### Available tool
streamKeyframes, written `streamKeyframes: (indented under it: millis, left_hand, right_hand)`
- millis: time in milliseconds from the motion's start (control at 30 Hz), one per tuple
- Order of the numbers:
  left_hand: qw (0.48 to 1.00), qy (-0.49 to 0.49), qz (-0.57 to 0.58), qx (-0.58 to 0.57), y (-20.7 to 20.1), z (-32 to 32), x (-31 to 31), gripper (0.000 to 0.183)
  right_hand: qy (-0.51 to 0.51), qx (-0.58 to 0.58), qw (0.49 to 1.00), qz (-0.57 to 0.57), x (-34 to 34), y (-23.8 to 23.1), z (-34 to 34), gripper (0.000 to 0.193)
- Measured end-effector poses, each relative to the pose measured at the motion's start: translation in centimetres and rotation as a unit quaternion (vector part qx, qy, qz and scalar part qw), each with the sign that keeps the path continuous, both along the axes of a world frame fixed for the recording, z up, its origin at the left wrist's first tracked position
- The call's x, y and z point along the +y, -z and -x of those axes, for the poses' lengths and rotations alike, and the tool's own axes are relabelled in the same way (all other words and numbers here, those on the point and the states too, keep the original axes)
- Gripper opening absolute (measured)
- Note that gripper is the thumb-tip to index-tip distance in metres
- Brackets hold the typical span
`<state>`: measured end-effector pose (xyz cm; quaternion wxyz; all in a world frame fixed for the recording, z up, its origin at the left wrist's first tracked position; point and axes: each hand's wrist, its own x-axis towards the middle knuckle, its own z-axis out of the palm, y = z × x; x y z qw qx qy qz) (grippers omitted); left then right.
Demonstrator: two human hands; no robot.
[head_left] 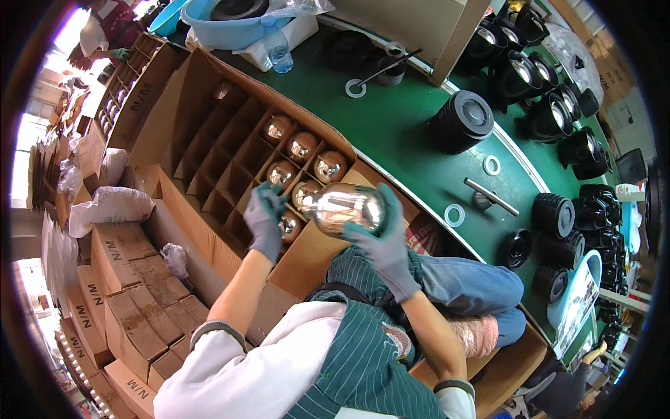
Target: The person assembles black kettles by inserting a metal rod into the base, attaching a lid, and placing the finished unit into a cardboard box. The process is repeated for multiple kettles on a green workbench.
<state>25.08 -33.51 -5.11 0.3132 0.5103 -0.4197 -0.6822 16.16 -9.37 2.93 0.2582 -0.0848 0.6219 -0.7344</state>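
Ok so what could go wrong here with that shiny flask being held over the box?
The mirror-finish silver glass flask rests mainly in the gloved right hand, held above the divided brown cardboard carton; a slip could drop it onto the other silver flasks in the cells and perhaps crack them. The gloved left hand reaches into a narrow cell, so it may knock a neighbouring flask.

Mirror-bright silvered glass flask liner (343, 208), bulbous with a narrower neck; lying on its side, neck towards the person's left, held in the air above the open brown cardboard carton with cell dividers (209, 150). Surface intact, highly reflective. Cupped from the right by one gloved hand, neck end by the other.
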Motion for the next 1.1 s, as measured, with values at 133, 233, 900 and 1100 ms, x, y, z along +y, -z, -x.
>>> streamKeyframes:
  millis: [133, 233, 900, 1100]
  left_hand:
    - [0.984, -0.138, 0.023, -0.107, 4.9, -10.6, -6.2, 0.030]
    - [0.971, -0.194, -0.028, -0.138, 7.1, -16.2, -8.2, 0.024]
    - [0.730, 0.569, 0.374, 0.064, -1.4, 9.9, 10.6, 0.039]
    - [0.550, 0.546, 0.603, 0.192, -3.7, 26.8, 24.2, 0.045]
  right_hand:
    - [-0.143, 0.292, 0.925, -0.198, -8.5, 2.5, -0.1, 0.108]
    - [-0.266, 0.345, 0.860, -0.267, -15.6, 3.3, -2.1, 0.106]
    - [0.070, 0.175, 0.964, -0.188, 13.2, -2.9, 2.5, 0.060]
    - [0.320, 0.090, 0.927, -0.174, 23.3, -2.1, 2.1, 0.053]
